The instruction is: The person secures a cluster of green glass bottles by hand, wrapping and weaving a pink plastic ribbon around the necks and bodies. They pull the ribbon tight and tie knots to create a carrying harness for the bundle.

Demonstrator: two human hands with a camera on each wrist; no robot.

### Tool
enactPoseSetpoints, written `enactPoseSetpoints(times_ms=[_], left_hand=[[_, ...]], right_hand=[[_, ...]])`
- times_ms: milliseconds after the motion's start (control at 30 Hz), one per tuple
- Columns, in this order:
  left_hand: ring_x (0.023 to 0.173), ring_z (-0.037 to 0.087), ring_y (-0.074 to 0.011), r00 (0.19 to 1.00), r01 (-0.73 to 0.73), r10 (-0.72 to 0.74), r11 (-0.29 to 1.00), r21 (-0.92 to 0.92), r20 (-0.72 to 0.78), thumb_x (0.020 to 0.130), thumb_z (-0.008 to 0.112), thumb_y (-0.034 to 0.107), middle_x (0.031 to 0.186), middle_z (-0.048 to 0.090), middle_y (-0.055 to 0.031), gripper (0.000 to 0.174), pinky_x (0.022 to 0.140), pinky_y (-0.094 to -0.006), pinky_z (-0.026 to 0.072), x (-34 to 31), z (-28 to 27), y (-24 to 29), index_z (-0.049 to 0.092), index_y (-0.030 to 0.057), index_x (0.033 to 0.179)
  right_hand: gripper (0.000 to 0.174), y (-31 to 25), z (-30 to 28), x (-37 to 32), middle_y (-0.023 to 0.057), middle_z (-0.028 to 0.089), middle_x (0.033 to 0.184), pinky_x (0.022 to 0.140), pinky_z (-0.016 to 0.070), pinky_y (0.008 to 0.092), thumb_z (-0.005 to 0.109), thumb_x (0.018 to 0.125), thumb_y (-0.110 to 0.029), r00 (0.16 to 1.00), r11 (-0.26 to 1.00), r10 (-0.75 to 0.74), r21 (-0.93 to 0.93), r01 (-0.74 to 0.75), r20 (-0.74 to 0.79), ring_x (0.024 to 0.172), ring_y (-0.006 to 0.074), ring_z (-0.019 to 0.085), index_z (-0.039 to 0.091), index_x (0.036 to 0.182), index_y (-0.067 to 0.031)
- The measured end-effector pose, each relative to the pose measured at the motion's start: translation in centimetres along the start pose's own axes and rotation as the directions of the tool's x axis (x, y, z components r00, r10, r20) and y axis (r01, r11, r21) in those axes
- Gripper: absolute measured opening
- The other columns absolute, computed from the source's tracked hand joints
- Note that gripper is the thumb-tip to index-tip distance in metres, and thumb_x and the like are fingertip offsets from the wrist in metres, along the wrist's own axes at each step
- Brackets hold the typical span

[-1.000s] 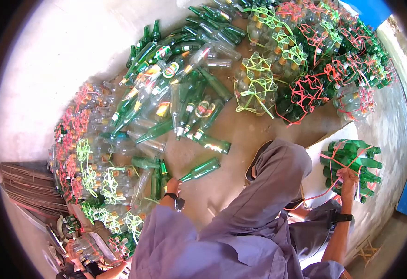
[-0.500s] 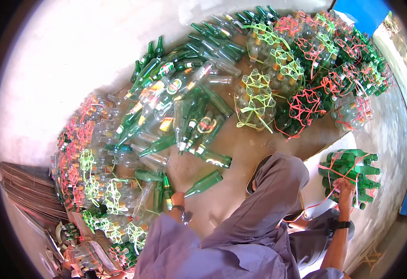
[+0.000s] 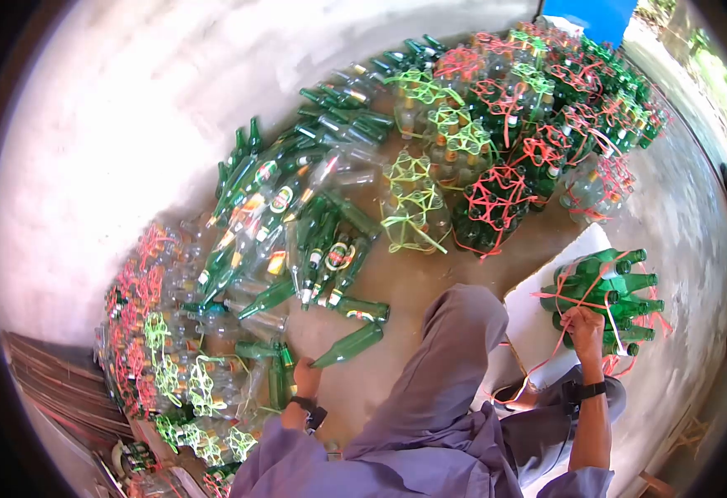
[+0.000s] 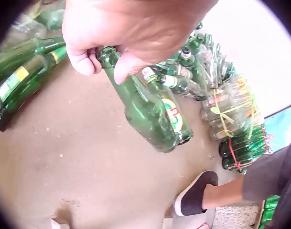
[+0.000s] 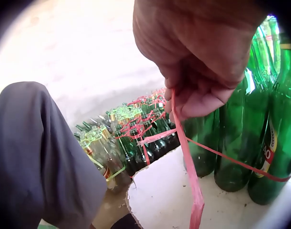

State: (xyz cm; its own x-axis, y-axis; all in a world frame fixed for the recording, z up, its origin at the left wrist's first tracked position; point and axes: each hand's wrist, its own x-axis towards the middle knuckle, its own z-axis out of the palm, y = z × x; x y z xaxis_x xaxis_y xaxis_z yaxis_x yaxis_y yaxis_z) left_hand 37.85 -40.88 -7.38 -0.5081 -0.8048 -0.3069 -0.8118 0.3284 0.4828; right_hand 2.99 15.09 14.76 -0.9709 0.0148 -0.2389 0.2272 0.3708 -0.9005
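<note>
In the head view my left hand point(image 3: 306, 378) is at the neck of a green glass bottle point(image 3: 349, 344), low over the floor. The left wrist view shows thumb and fingers point(image 4: 81, 59) curled round that neck, the bottle's base slanting away. My right hand point(image 3: 585, 329) is beside a bundle of green bottles point(image 3: 625, 286) tied with red plastic strap. Close up, that hand pinches a pinkish-red strap point(image 5: 187, 157), whose end hangs down. The bundle stands upright on a white board point(image 5: 160, 200) in the right wrist view.
A heap of loose green and clear bottles point(image 3: 284, 216) lies ahead. Tied bottle bundles point(image 3: 417, 199) stand right of it, and more bundles point(image 3: 164, 332) line the left by the wall. My shod foot point(image 4: 198, 193) is on the floor between heap and board.
The head view has turned, shifting the scene left and down. My left hand has closed round the bottle's neck at the floor. My right hand stays at the bundle with the strap.
</note>
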Motion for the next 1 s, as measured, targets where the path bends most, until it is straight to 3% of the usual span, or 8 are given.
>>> enactPoseSetpoints(times_ms=[233,267,367,433,733,867,933,1000], left_hand=[[0.084,0.066,-0.0416,0.935,-0.326,0.315,0.944,0.046,0.161,0.083,0.067,0.019,0.087,0.068,-0.0217,0.027,0.074,-0.0477,0.0504,-2.8,-3.6,12.6,0.063,0.0074,0.107],[0.084,0.066,-0.0424,0.922,-0.348,0.329,0.935,0.064,0.203,0.085,0.066,0.020,0.087,0.068,-0.0222,0.026,0.073,-0.0487,0.0496,-3.2,-3.4,14.6,0.063,0.0084,0.108],[0.085,0.064,-0.0444,0.815,-0.557,0.512,0.822,0.122,0.272,0.087,0.065,0.023,0.087,0.067,-0.0225,0.028,0.074,-0.0512,0.0491,-2.4,-1.4,16.7,0.062,0.0059,0.108],[0.087,0.064,-0.0449,0.758,-0.641,0.579,0.746,0.179,0.299,0.088,0.065,0.025,0.088,0.067,-0.0233,0.027,0.076,-0.0520,0.0493,-2.8,-0.7,19.4,0.063,0.0036,0.104],[0.073,0.067,-0.0402,0.643,-0.765,0.742,0.611,0.201,0.190,0.083,0.074,0.018,0.079,0.069,-0.0202,0.025,0.062,-0.0471,0.0504,-7.0,-4.6,31.8,0.064,0.0025,0.100],[0.059,0.058,-0.0185,0.594,-0.790,0.790,0.609,-0.078,0.154,0.086,0.074,0.013,0.071,0.064,-0.0092,0.023,0.057,-0.0349,0.0465,-10.9,-9.0,40.4,0.064,0.0022,0.103],[0.062,0.050,-0.0103,0.489,-0.864,0.868,0.496,-0.093,0.086,0.087,0.073,0.012,0.072,0.060,-0.0037,0.021,0.057,-0.0295,0.0436,-12.1,-11.2,44.5,0.064,0.0024,0.103],[0.062,0.050,-0.0101,0.412,-0.904,0.911,0.412,-0.115,0.024,0.088,0.074,0.014,0.074,0.059,-0.0030,0.021,0.057,-0.0287,0.0435,-15.6,-13.8,49.7,0.064,0.0025,0.103]], right_hand=[[0.018,3.2,-0.8,0.9,0.0097,0.063,0.067,0.058,0.0465,0.0325,0.052,0.087,-0.004,0.974,0.968,-0.227,-0.110,0.227,0.012,0.060,0.0205,0.060,0.067,0.078,0.0011],[0.021,2.4,-1.0,0.6,0.0079,0.065,0.070,0.059,0.0472,0.0301,0.051,0.088,-0.005,0.953,0.924,-0.298,-0.238,0.300,0.045,0.063,0.0150,0.060,0.066,0.075,0.0028],[0.018,1.5,-0.9,0.2,0.0118,0.062,0.066,0.060,0.0481,0.0347,0.053,0.084,-0.005,0.979,0.970,-0.201,-0.135,0.203,0.033,0.061,0.0214,0.060,0.067,0.076,0.0007],[0.018,2.4,-0.6,0.7,0.0123,0.064,0.067,0.061,0.0492,0.0352,0.054,0.084,-0.007,0.882,0.791,-0.467,-0.416,0.447,0.059,0.063,0.0220,0.062,0.068,0.076,0.0002],[0.023,2.2,0.2,0.0,0.0185,0.065,0.069,0.068,0.0519,0.0437,0.055,0.088,-0.016,0.945,0.924,-0.305,-0.278,0.262,-0.121,0.068,0.0344,0.066,0.069,0.075,-0.0044],[0.022,1.1,-0.1,0.1,0.0243,0.069,0.088,0.082,0.0522,0.0517,0.051,0.086,-0.014,0.984,0.915,-0.175,-0.374,0.151,-0.031,0.088,0.0427,0.067,0.069,0.080,-0.0020],[0.022,1.3,0.0,0.1,0.0238,0.070,0.090,0.083,0.0525,0.0514,0.051,0.084,-0.013,0.982,0.907,-0.188,-0.388,0.165,-0.022,0.089,0.0426,0.067,0.070,0.081,-0.0023],[0.021,1.8,0.2,0.3,0.0243,0.070,0.088,0.083,0.0531,0.0505,0.052,0.084,-0.012,0.977,0.910,-0.211,-0.370,0.185,-0.030,0.089,0.0422,0.067,0.070,0.081,-0.0022]])
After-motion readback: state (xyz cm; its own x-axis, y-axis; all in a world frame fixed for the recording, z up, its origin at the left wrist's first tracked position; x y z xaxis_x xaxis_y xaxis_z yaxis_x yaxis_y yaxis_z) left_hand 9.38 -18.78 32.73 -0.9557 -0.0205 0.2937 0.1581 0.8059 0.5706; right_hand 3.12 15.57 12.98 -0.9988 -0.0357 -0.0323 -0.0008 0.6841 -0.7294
